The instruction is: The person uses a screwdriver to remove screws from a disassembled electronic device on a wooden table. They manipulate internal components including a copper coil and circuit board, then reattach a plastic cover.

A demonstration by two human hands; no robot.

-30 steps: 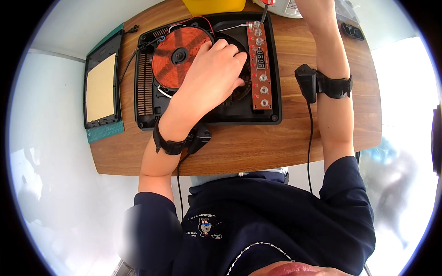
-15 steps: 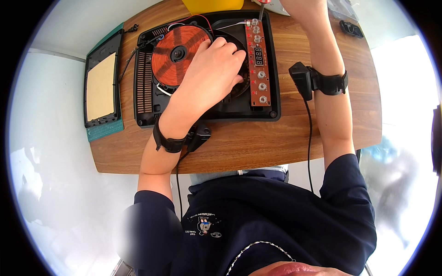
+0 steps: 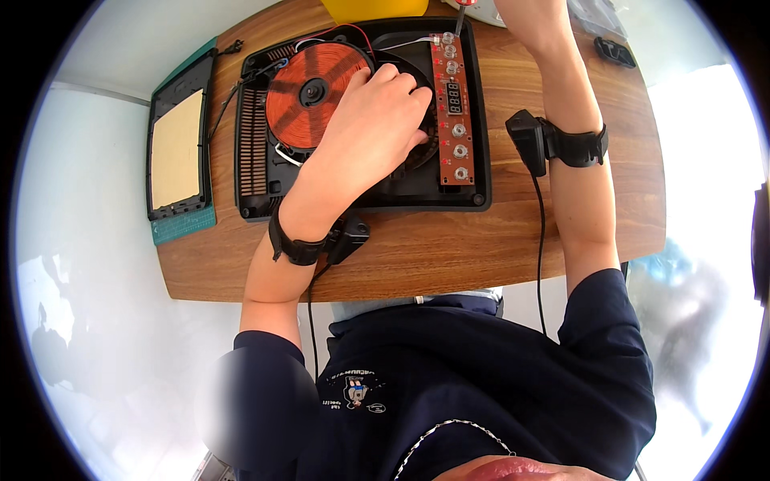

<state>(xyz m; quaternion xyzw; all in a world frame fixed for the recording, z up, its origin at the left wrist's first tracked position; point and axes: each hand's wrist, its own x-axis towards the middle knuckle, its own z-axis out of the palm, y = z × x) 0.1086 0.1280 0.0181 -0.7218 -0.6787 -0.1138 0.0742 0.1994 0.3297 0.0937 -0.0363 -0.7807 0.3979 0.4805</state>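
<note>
My left hand rests with curled fingers over the right edge of the copper coil, above a dark round opening in the black appliance housing. Its fingertips are hidden. A brown circuit board with round buttons and a display runs along the housing's right side, with a thin white lead at its top. My right hand reaches to the top edge of the view, fingers out of sight, beside a red-handled screwdriver standing over the board's top end; whether it holds the screwdriver I cannot tell.
On the wooden table, a black panel with a beige sheet lies at left on a green mat, near a plug. A yellow container is at the back, a small black object at back right. Cabled devices are strapped to both wrists.
Since a second ago my right hand and forearm have moved slightly left. My left hand stays over the coil's edge, almost unchanged.
</note>
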